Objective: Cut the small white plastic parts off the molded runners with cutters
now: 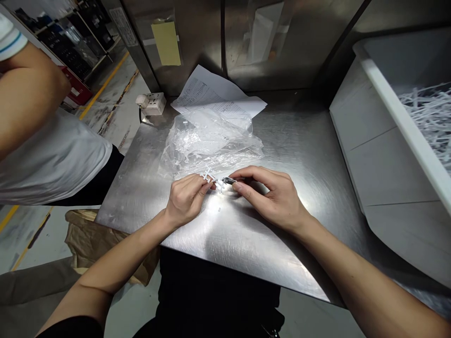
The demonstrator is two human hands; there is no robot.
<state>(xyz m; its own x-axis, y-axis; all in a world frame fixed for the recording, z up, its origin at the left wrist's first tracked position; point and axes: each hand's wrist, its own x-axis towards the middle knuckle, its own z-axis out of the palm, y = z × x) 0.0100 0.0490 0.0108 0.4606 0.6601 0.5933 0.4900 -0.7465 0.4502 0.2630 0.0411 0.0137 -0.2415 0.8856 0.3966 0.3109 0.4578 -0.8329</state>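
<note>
- While the left hand (185,197) pinches a white plastic piece (210,178) just above the counter (282,141), its grip looks slight; it could drop.
- Right hand (273,197) fingers grasp a small metal tool (229,180) touching the piece; a slip might nick the left fingertips.
- Plastic bag (211,141) lies just behind; loose bits could get lost in it.

Printed sheets of paper (214,94) at back of steel table: dense lines of small print, too small and blurred to read

Notice (121,26) stuck on steel panel, upper left: rows of print, illegible

Yellow note (166,43) on same panel: blank as far as can be seen

White bin (387,155) at right: no marking visible on its wall

No brand, number or sign legible anywhere
</note>
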